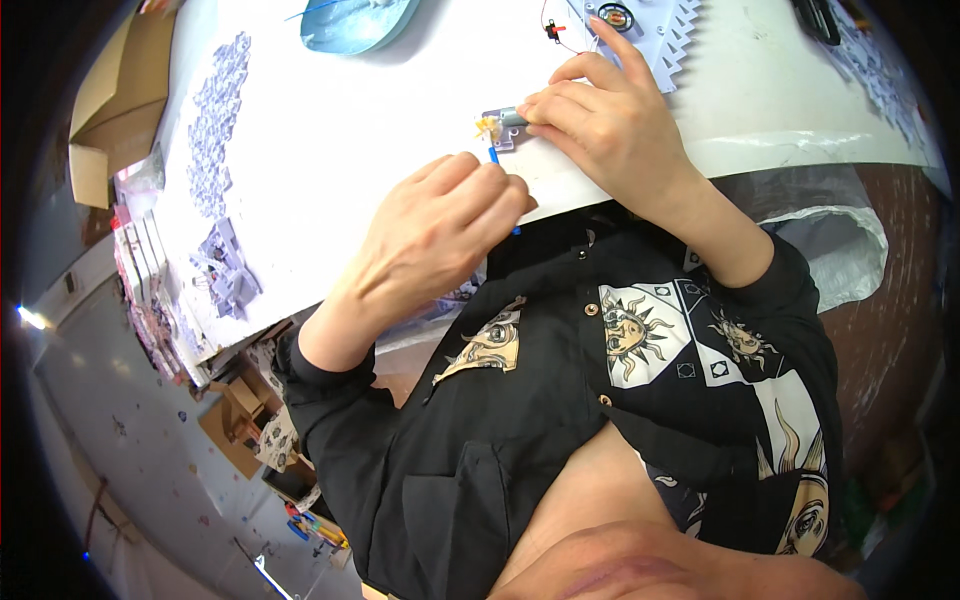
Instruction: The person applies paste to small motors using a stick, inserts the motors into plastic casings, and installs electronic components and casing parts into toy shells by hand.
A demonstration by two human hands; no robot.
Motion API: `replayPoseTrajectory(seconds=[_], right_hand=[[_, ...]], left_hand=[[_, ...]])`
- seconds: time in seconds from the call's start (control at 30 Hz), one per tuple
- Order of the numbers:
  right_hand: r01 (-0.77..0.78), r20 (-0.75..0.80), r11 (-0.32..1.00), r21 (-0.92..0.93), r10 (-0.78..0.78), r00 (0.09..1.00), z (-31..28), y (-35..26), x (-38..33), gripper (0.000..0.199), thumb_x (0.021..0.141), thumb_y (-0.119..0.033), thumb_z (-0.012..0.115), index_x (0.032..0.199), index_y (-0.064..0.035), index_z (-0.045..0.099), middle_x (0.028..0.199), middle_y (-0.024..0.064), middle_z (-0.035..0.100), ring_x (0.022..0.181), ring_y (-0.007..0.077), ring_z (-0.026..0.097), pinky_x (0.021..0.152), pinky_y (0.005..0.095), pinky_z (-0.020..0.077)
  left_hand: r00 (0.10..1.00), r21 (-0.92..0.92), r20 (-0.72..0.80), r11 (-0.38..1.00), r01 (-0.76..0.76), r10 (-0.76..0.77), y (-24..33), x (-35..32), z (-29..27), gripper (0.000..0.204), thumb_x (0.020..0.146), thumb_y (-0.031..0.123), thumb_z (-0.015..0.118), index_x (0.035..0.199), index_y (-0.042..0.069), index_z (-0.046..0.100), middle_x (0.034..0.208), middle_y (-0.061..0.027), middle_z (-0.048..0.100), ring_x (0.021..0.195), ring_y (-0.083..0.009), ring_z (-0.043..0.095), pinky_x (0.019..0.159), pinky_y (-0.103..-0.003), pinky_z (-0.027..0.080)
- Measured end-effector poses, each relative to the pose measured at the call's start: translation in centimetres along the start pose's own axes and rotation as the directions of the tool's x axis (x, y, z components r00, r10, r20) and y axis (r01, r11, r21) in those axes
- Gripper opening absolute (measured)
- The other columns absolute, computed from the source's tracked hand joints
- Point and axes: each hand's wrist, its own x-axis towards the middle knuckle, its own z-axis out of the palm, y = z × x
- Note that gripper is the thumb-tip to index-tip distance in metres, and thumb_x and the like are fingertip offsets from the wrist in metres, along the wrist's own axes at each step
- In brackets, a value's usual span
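Observation:
My left hand is closed around a thin blue stick, whose upper end meets a small yellow piece. That piece sits at the left end of a small assembly with a grey cylinder like a little motor and a translucent plastic housing. My right hand pinches the cylinder between thumb and fingers near the table's front edge, its index finger stretched out. Beyond this hand lies a pale lilac plastic panel with a toothed edge and a round black speaker.
A light blue bowl with whitish stuff in it stands at the back of the white table. Small lilac parts are heaped at the left, more parts at the far right. A cardboard box is beyond the left edge.

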Motion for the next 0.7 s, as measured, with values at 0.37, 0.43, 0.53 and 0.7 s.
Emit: replayPoseTrajectory(seconds=[0.37, 0.43, 0.53, 0.7], right_hand=[[0.032, -0.011, 0.999, 0.024, -0.032, 0.999, 0.2, -0.2, 0.2, 0.014, 0.077, -0.015, 0.078, 0.089, -0.0091, 0.075, 0.084, -0.0026, 0.071, 0.092, 0.0138, 0.064, 0.116, 0.0472, 0.0345], [0.032, -0.009, 0.999, 0.024, -0.032, 0.999, 0.2, -0.1, 0.3, 0.014, 0.077, -0.015, 0.078, 0.090, -0.0092, 0.075, 0.083, -0.0024, 0.071, 0.092, 0.0139, 0.064, 0.116, 0.0471, 0.0345], [0.005, 0.001, 1.000, 0.013, -0.005, 1.000, 0.0, 0.0, 0.1, 0.014, 0.077, -0.016, 0.078, 0.090, -0.0092, 0.075, 0.084, -0.0028, 0.071, 0.092, 0.0140, 0.064, 0.115, 0.0475, 0.0347], [0.003, 0.006, 1.000, 0.025, -0.003, 1.000, 0.0, -0.1, 0.2, 0.015, 0.078, -0.016, 0.078, 0.090, -0.0091, 0.075, 0.084, -0.0030, 0.071, 0.093, 0.0140, 0.063, 0.115, 0.0476, 0.0349]], left_hand=[[0.985, 0.057, 0.146, 0.993, -0.099, 0.090, 0.2, 0.1, -0.8, 0.024, 0.079, 0.008, 0.075, 0.097, 0.002, 0.061, 0.086, -0.0056, 0.056, 0.075, -0.0205, 0.058, 0.065, -0.033, 0.051], [0.985, 0.129, 0.130, 0.983, -0.132, 0.115, 0.1, -0.5, -0.8, 0.024, 0.079, 0.008, 0.074, 0.097, 0.002, 0.061, 0.084, -0.0054, 0.054, 0.075, -0.0197, 0.057, 0.065, -0.032, 0.052], [0.981, 0.147, 0.099, 0.973, -0.179, 0.166, -0.1, 0.1, -0.2, 0.025, 0.078, 0.008, 0.074, 0.098, 0.002, 0.061, 0.086, -0.0055, 0.054, 0.076, -0.0183, 0.057, 0.066, -0.032, 0.052], [0.977, 0.139, 0.107, 0.970, -0.200, 0.186, 0.1, -0.2, -0.3, 0.025, 0.075, 0.007, 0.074, 0.096, 0.002, 0.062, 0.087, -0.0049, 0.053, 0.076, -0.0172, 0.057, 0.067, -0.030, 0.053]])
